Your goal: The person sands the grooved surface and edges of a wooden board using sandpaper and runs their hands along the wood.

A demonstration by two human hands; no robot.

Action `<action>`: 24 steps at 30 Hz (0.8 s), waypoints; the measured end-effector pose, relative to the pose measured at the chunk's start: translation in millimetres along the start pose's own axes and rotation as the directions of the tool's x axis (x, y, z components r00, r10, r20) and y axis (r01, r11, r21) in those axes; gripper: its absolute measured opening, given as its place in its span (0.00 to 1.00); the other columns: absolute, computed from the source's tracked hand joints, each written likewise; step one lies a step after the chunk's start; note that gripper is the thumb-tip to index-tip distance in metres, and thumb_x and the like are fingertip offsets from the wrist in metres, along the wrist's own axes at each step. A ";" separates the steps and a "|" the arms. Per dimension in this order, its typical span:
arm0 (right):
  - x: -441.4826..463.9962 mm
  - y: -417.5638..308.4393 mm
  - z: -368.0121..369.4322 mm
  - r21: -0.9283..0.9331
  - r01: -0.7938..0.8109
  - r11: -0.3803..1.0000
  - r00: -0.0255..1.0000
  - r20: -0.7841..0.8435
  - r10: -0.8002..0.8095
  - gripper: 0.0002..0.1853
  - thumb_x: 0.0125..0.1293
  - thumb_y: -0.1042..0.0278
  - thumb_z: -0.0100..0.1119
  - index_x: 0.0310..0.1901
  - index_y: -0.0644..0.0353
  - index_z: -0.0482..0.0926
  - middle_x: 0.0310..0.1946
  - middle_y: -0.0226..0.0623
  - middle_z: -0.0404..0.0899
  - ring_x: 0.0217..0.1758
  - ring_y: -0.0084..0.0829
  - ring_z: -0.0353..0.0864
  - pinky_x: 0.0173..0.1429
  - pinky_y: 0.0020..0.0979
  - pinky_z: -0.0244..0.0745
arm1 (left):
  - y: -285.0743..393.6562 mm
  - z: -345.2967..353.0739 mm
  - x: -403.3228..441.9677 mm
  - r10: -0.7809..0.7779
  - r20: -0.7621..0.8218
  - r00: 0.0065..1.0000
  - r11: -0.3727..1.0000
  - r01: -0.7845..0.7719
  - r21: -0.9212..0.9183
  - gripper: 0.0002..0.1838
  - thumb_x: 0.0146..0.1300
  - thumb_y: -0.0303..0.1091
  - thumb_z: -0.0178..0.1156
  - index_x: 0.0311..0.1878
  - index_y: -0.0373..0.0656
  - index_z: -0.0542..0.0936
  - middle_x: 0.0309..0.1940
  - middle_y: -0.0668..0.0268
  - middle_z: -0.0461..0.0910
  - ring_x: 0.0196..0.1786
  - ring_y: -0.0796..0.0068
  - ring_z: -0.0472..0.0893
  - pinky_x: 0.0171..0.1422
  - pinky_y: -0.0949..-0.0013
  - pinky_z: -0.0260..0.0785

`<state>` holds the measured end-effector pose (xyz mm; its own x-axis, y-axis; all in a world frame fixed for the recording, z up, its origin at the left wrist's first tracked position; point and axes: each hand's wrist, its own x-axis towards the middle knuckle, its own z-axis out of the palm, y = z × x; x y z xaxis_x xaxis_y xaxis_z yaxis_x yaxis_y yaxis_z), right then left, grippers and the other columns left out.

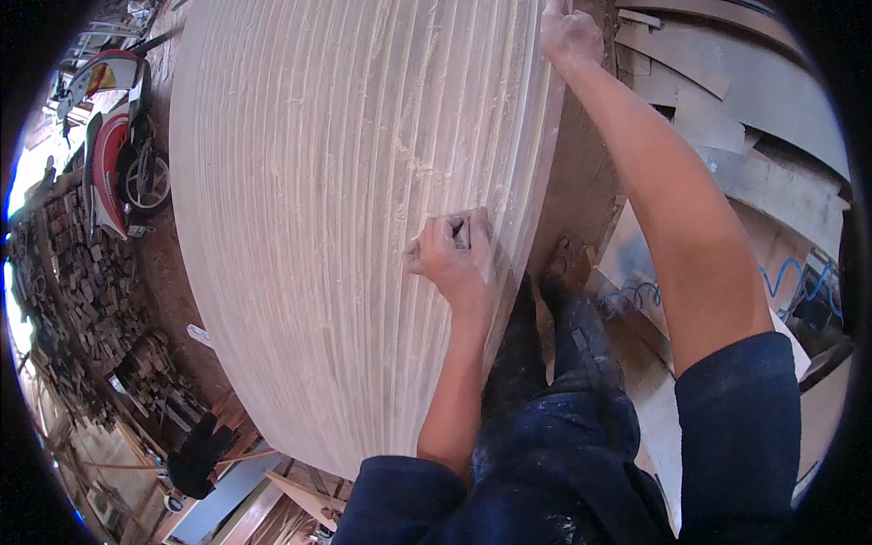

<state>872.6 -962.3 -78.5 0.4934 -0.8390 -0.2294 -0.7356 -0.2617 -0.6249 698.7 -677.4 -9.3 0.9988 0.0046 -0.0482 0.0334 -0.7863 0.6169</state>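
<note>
A large pale panel with many parallel grooves lies before me, dusted with light powder and shavings. On its right part rests my left hand, dusty, its fingers curled and closed. A small dark patch shows between the thumb and fingers, too little to name. My right hand is farther along, at the panel's right edge near the top of the view. Its fingers are bent and closed against the edge; whatever they hold is hidden.
Sheets of board lean on the right, near a coiled blue hose. A red and white motorcycle stands at left, above stacked wood pieces. A person in dark clothes is at lower left, near planks.
</note>
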 end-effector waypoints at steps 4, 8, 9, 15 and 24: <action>-2.0 -9.1 -9.0 -0.037 0.006 0.999 1.000 -0.004 -0.006 0.47 0.72 0.28 0.32 0.55 0.73 0.81 0.57 0.65 0.79 0.66 0.56 0.77 0.71 0.46 0.70 | -2.6 -3.7 -9.2 -0.070 0.047 0.996 0.997 0.069 0.016 0.10 0.61 0.39 0.70 0.32 0.44 0.82 0.29 0.66 0.82 0.37 0.68 0.76 0.69 0.57 0.48; -14.9 -6.6 -10.8 -0.014 -0.025 1.000 1.000 0.017 0.025 0.48 0.72 0.27 0.32 0.55 0.74 0.81 0.57 0.66 0.78 0.66 0.56 0.77 0.71 0.47 0.70 | 6.0 1.5 0.6 -0.040 -0.004 0.999 0.999 0.040 -0.009 0.11 0.62 0.40 0.70 0.32 0.43 0.82 0.30 0.66 0.82 0.36 0.68 0.76 0.69 0.57 0.48; -17.7 -8.4 -14.5 -0.003 -0.025 1.000 1.000 0.018 0.025 0.48 0.71 0.27 0.32 0.55 0.74 0.82 0.57 0.66 0.78 0.66 0.56 0.77 0.71 0.47 0.70 | 4.2 -0.5 -1.8 -0.040 -0.006 0.999 0.999 0.040 -0.008 0.11 0.62 0.40 0.70 0.32 0.43 0.82 0.30 0.66 0.82 0.36 0.68 0.76 0.69 0.57 0.48; -16.6 -13.0 -17.2 0.015 0.018 1.000 1.000 -0.013 -0.018 0.47 0.72 0.28 0.33 0.54 0.74 0.82 0.57 0.65 0.78 0.66 0.57 0.77 0.71 0.48 0.69 | 1.4 -0.1 -7.1 -0.085 0.024 0.996 0.996 0.084 0.013 0.12 0.62 0.41 0.70 0.32 0.42 0.83 0.31 0.64 0.84 0.37 0.68 0.76 0.69 0.57 0.49; -10.2 -9.2 -12.9 0.002 0.022 1.000 0.999 -0.036 -0.022 0.46 0.72 0.29 0.33 0.54 0.74 0.82 0.56 0.66 0.79 0.65 0.57 0.77 0.70 0.48 0.70 | -7.0 0.3 -13.2 -0.046 0.019 0.999 0.998 0.046 -0.035 0.11 0.63 0.40 0.69 0.32 0.43 0.82 0.28 0.67 0.82 0.35 0.69 0.74 0.68 0.58 0.51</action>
<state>868.3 -957.5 -60.8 0.4923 -0.8498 -0.1884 -0.7237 -0.2793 -0.6310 685.3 -672.1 -13.2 0.9954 0.0286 -0.0913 0.0807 -0.7634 0.6409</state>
